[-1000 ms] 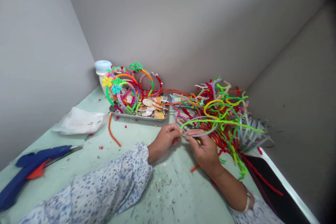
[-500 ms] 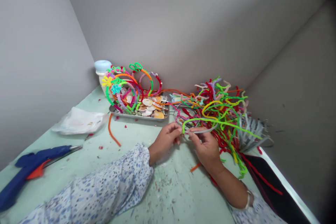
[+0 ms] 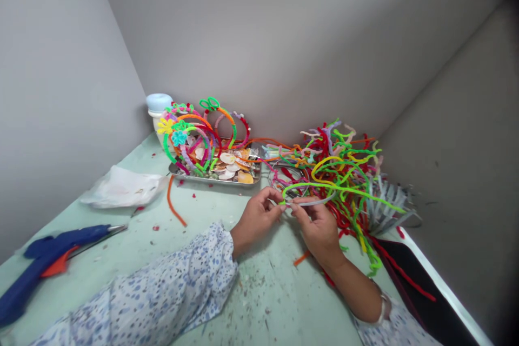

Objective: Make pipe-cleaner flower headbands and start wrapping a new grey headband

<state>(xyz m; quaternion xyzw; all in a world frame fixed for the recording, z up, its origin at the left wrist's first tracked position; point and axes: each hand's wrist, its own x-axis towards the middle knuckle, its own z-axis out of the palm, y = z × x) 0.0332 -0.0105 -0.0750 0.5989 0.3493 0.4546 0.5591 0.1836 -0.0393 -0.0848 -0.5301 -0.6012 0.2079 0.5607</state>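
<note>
My left hand (image 3: 263,212) pinches the near end of a bright green pipe cleaner (image 3: 352,189), close to the tip of a thin grey band (image 3: 312,203) that looks like a headband. From there the pipe cleaner arches up and runs off to the right over the pile. The grey band is gripped near its tip by my right hand (image 3: 318,227), whose thumb and fingers are closed. Both hands nearly touch, just above the table. How the green end sits on the band is hidden by the fingertips.
Finished colourful headbands (image 3: 194,135) stand in a metal tray (image 3: 239,183) of shells. A tangle of pipe cleaners (image 3: 344,167) lies at the right beside grey bands (image 3: 391,203). Left are a blue glue gun (image 3: 60,248), a plastic bag (image 3: 124,188) and a lidded container (image 3: 159,104).
My left hand has shifted its fingers at the green end, thumb now pressing toward the band's tip. My right hand has hardly moved.
</note>
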